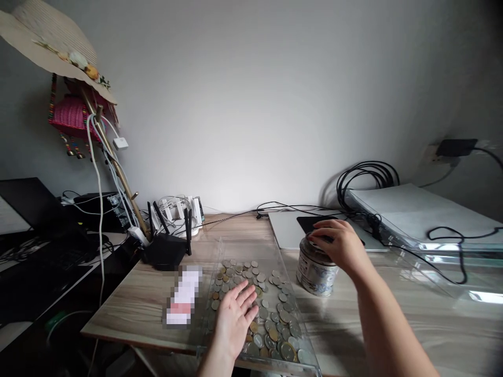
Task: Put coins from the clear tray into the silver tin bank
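Many coins (273,334), probably light, slippery and best pinched by their edges, are spread in a clear tray (247,250) on the bench (129,298), its long axis pointed toward the wall (236,104). Above, the left hand (236,317) is held unclenched, empty. Whether anything is grasped by the right hand (341,243), at the upright tin's (316,272) top, cannot be told.

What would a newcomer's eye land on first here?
Probably the coins spread in the clear tray at front centre, with the left hand open over them. Next, the right hand at the top of the tin, right of the tray. The wide-brimmed hat at upper left also stands out.
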Motion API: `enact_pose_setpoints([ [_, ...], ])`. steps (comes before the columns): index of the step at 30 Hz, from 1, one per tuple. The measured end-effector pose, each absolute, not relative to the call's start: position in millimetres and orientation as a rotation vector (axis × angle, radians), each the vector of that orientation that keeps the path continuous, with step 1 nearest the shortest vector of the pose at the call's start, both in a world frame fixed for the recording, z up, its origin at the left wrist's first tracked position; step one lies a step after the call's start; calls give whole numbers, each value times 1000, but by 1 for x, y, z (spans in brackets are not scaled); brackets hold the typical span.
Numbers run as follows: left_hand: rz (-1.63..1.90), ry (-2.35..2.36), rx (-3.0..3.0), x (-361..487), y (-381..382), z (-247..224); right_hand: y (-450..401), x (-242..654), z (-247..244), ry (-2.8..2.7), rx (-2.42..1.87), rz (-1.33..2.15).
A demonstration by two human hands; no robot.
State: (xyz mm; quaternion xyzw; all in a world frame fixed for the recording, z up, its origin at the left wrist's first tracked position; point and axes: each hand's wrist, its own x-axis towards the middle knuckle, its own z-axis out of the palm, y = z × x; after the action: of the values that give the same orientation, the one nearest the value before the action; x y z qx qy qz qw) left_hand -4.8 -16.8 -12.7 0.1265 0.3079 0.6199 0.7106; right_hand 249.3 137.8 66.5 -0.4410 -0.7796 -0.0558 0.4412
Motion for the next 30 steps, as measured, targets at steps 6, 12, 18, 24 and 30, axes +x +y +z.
enact_pose_setpoints([
  [6, 1408, 764, 341, -2, -16, -14, 160, 278, 51, -2103, -1172, -18],
  [12, 1441, 1028, 665, 2, -22, -6, 122, 241, 71, -1704, -1041, -171],
  [18, 1329, 1192, 1156, -11, -10, -3, 84, 167, 53, -2287, -814, 249],
  [24, 1266, 1278, 1298, -20, 0, -17, 80, 128, 4, -2789, -776, 429],
  [30, 871, 1592, 1623, -19, -7, -16, 76, 129, 1, -2947, -705, 627],
])
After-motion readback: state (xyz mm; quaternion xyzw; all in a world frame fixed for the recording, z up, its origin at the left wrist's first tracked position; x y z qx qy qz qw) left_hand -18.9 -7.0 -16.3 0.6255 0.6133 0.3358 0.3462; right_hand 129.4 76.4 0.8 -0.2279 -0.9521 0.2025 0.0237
